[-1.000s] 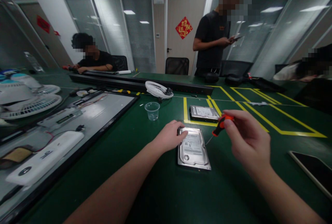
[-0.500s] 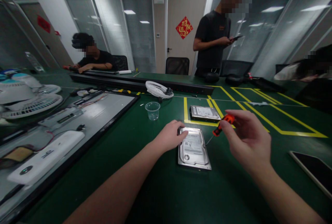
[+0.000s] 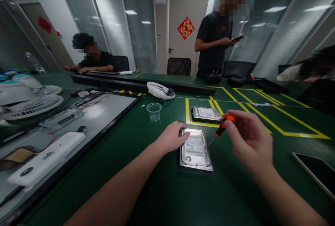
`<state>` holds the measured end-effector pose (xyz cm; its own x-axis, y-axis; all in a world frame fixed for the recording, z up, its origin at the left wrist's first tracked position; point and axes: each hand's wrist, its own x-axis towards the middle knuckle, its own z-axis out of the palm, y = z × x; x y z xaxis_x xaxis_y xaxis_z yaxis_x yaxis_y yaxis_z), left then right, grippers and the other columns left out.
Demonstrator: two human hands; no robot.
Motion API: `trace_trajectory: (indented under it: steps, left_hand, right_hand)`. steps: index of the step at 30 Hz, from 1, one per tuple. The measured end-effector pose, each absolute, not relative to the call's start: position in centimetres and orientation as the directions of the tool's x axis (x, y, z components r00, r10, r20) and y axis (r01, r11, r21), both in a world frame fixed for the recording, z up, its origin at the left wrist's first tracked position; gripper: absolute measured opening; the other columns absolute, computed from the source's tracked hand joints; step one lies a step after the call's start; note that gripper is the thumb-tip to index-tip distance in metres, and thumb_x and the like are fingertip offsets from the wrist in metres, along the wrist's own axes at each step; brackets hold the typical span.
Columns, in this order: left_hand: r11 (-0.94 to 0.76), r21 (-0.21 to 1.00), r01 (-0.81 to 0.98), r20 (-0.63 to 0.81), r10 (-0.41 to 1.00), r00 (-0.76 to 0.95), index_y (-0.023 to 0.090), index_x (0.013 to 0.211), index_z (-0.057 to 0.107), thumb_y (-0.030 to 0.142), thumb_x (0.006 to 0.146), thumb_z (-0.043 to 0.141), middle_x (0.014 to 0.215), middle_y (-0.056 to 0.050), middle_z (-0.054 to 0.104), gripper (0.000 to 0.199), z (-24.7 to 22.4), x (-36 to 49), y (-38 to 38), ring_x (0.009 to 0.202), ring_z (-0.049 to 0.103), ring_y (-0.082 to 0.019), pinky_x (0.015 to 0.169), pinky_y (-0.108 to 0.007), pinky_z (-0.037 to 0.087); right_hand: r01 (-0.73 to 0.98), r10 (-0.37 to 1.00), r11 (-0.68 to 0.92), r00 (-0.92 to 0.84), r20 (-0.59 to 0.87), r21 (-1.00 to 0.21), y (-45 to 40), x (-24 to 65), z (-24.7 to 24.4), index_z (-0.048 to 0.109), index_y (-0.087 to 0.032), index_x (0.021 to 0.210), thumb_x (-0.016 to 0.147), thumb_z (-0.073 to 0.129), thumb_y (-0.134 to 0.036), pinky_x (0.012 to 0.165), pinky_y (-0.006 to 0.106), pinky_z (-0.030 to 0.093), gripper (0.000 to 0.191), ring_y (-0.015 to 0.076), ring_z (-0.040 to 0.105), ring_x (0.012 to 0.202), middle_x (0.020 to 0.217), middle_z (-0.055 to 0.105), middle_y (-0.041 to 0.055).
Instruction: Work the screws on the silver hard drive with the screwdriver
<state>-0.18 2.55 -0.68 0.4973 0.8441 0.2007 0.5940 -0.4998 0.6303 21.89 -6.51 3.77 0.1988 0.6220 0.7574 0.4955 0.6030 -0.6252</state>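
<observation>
A silver hard drive (image 3: 195, 151) lies flat on the green table, label side up. My left hand (image 3: 174, 137) grips its far left corner, thumb on the top face and fingers over the far edge. Between the thumb and fingers of my right hand (image 3: 252, 135) is an orange and black screwdriver (image 3: 222, 126). Its thin shaft slants down to the left, and the tip meets the drive's right edge. Just beyond, a second hard drive (image 3: 206, 113) rests inside a yellow tape outline. A clear plastic cup (image 3: 154, 112) stands to the left of both drives.
A large flat panel (image 3: 104, 114) with a white power strip (image 3: 47, 158) fills the left side. Behind the cup are a white fan grille (image 3: 160, 90) and a long black bar (image 3: 183, 88). A phone (image 3: 314, 170) lies at right. Several people are around the table.
The screwdriver's handle has turned slightly in my right hand, whose fingers have shifted a little. My left hand and the hard drive stay in place.
</observation>
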Motion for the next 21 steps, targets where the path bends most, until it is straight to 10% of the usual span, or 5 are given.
trace_trajectory:
  steps: [21]
  left_hand:
    - [-0.506,0.625,0.595,0.206,0.842,0.499,0.018,0.118,0.073,0.042,0.097,0.061,0.110,-0.010,0.067,0.035,-0.65,-0.18,2.52,0.094,0.065,-0.023,0.083,-0.035,0.052]
  right_hand:
    - [0.535,0.618,0.601,0.159,0.770,-0.593,-6.59,21.87,4.10,0.072,-0.028,0.119,0.094,0.071,-0.024,0.085,0.037,0.060,0.025,0.0202,0.070,0.094,0.106,0.070,0.0050]
